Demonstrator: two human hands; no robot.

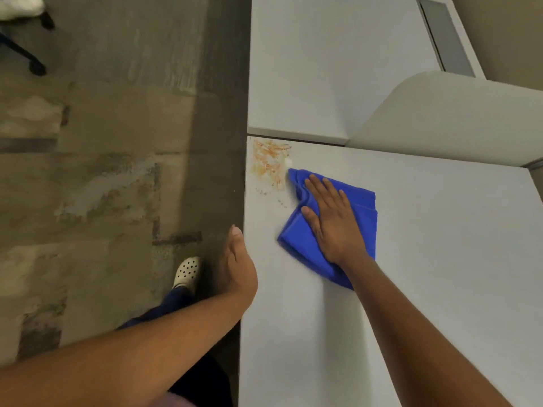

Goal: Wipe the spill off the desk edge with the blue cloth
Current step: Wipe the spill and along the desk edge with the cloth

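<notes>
An orange-yellow smeared spill [269, 163] lies at the far left corner of the white desk [426, 274], right by its left edge. A folded blue cloth [296, 236] rests on the desk just right of and below the spill. My right hand [332, 221] presses flat on the cloth, fingers spread and pointing toward the spill. My left hand [235, 265] hangs at the desk's left edge, thumb up along the rim, its fingers hidden below the edge.
A second white desk [323, 69] adjoins at the back, with a grey cable slot [443, 39] and a curved white divider [455, 118]. Carpeted floor lies to the left, with my white perforated shoe [188, 271] and a chair base [26, 57].
</notes>
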